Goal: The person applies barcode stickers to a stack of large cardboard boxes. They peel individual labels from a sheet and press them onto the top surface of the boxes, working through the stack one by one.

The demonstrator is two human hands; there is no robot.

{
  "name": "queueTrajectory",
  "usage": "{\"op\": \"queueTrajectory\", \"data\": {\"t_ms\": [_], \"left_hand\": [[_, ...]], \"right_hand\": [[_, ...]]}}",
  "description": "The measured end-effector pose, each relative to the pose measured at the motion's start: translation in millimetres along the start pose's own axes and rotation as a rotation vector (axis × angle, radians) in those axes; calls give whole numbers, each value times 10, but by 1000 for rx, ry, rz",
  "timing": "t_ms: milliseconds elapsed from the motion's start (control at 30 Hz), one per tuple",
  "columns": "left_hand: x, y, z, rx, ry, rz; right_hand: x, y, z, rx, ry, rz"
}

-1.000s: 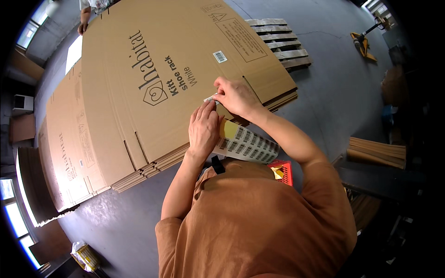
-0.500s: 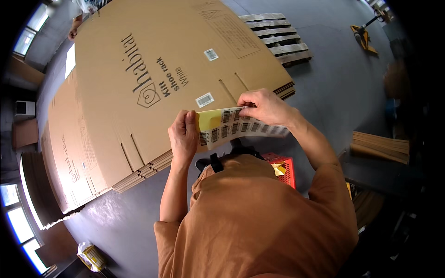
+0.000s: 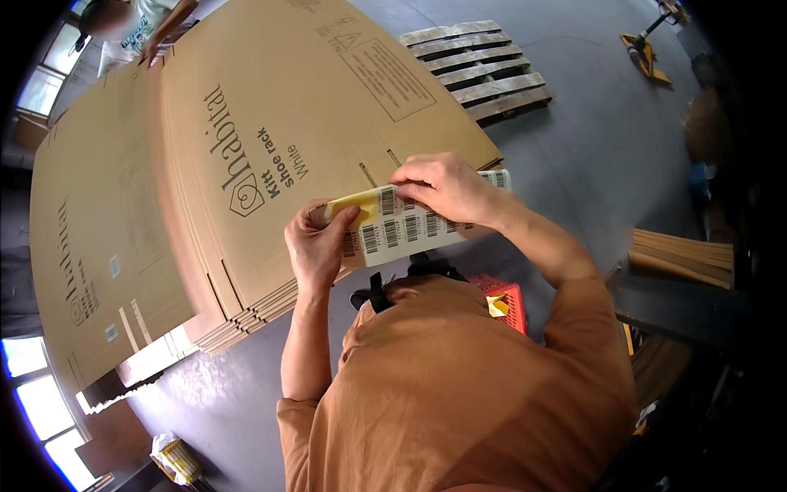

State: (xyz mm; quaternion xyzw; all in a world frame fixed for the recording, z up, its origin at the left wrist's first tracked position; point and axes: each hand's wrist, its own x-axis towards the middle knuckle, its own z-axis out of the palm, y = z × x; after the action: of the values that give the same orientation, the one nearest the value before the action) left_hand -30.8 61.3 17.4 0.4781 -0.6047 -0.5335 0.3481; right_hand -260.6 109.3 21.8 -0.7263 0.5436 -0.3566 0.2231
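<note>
Two bare hands hold a sheet of barcode labels (image 3: 395,239) in the middle of the frame, just in front of the person's brown T-shirt (image 3: 459,385). The left hand (image 3: 316,250) grips its left end, thumb lying over the yellow strip that carries no labels; the right hand (image 3: 452,190) is drawn narrow, thumb and fingers together at the upper edge, though from where I stand I can't tell whether a label is lifted. I'd judge the sheet very light and floppy, slick-faced, easily creased, with tacky labels; the yellow strip and outer margins look the best places to pinch, keeping skin off any adhesive. Low beyond the shirt, right of centre, sits a red plastic basket (image 3: 514,308). Flattened cardboard cartons (image 3: 320,98) fill the upper left, a co-worker's hand (image 3: 148,54) at their far edge. Farther off stand a slatted wooden pallet (image 3: 496,88), top centre, and a yellow pallet jack (image 3: 648,62), upper right.
</note>
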Motion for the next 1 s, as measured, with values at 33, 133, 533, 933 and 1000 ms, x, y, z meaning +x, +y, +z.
{"op": "queueTrajectory", "data": {"t_ms": [33,133,533,933,1000], "left_hand": [[0,21,20,-17,27,-13],[3,78,85,-54,109,-42],[61,-6,172,-104,239,-101],[196,-154,218,54,243,-169],[250,-325,152,194,216,-155]], "right_hand": [[21,22,38,-7,35,-26],[74,52,101,-178,182,-210],[192,210,160,-275,264,-418],[294,248,-12,306,153,-85],[490,318,-192,480,79,72]]}}
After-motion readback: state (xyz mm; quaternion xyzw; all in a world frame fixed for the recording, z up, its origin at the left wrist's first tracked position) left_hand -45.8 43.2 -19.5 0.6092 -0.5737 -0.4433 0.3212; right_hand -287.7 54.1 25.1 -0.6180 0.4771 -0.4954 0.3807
